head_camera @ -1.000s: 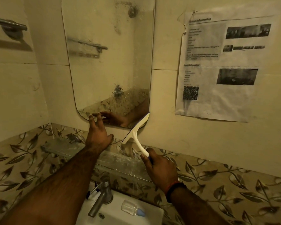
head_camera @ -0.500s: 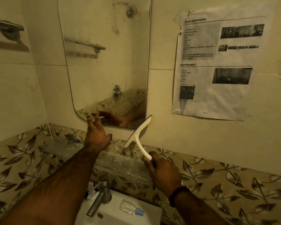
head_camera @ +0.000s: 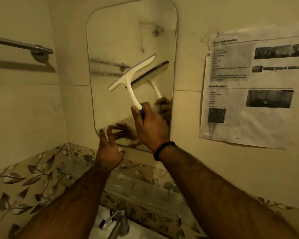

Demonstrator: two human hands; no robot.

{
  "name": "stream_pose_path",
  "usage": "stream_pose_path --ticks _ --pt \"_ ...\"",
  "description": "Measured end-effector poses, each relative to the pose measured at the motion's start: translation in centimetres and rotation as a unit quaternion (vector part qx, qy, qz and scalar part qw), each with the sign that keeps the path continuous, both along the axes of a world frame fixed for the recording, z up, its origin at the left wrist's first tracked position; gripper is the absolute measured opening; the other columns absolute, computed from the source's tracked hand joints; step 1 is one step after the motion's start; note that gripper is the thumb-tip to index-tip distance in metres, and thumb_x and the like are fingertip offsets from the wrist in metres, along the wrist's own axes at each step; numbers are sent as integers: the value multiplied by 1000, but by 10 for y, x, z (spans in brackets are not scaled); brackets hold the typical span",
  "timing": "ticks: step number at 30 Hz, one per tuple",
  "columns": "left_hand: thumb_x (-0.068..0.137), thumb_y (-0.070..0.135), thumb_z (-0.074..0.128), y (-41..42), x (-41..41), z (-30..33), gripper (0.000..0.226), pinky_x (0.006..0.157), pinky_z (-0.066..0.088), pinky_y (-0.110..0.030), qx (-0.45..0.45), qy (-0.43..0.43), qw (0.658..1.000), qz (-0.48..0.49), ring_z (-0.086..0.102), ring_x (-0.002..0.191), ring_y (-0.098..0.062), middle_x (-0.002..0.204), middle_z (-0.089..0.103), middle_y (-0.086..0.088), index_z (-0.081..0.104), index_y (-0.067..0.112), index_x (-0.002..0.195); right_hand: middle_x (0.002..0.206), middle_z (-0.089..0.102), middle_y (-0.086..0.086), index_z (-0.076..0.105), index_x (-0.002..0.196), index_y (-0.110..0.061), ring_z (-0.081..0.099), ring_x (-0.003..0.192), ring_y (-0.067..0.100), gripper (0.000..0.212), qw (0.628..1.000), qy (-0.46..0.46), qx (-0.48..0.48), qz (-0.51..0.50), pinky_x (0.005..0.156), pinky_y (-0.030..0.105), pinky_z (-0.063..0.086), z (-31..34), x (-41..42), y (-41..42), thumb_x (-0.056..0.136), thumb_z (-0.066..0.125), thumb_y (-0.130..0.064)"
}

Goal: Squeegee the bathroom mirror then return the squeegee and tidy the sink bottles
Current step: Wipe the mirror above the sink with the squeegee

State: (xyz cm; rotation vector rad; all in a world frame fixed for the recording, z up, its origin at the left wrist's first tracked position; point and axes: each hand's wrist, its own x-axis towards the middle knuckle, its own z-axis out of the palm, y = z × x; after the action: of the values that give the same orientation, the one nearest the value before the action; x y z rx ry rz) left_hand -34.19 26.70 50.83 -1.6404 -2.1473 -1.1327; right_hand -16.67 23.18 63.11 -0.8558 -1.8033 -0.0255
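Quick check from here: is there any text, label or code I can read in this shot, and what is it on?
"...Information": bold heading at the top of the paper notice taped to the wall right of the mirror; first word blurred.
Second bold heading on it, mid-sheet: blurred.
Its small print: too blurred to read.
QR-style code low on it: not decodable.
Squeegee: no visible marking.

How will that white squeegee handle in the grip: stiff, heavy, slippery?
The squeegee probably stays rigid: its handle and head hold shape in the right hand. Likely light, held by the handle's end alone. The smooth plastic may slip if wet.
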Motion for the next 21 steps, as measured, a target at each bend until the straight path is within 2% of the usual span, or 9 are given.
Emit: stream_pose_path --ticks 6,11,21 --pt "75 39 78 -2 -21 8 122 102 46 -43 -3 -3 1000 3 36 139 -40 162 -12 -12 -16 28 152 65 52 -5 43 106 -21 54 52 15 32 998 60 2 34 44 32 46 73 -51 21 99 33 -51" --pt "79 39 74 -4 -29 15 120 101 49 -40 5 24 1000 3 35 140 -39 161 -15 -13 -19 22 152 67 50 -6 44 109 -19 52 53 13 35 993 111 4 41 43 23 35 107 -78 37 99 34 -51" --pt "82 35 71 1 -43 25 114 96 51 -36 -9 15 999 37 42 135 -36 161 -16 -12 -16 20 154 69 52 -4 43 108 -19 57 58 19 34 988 139 -8 73 48 31 47 134 -96 56 99 34 -50"
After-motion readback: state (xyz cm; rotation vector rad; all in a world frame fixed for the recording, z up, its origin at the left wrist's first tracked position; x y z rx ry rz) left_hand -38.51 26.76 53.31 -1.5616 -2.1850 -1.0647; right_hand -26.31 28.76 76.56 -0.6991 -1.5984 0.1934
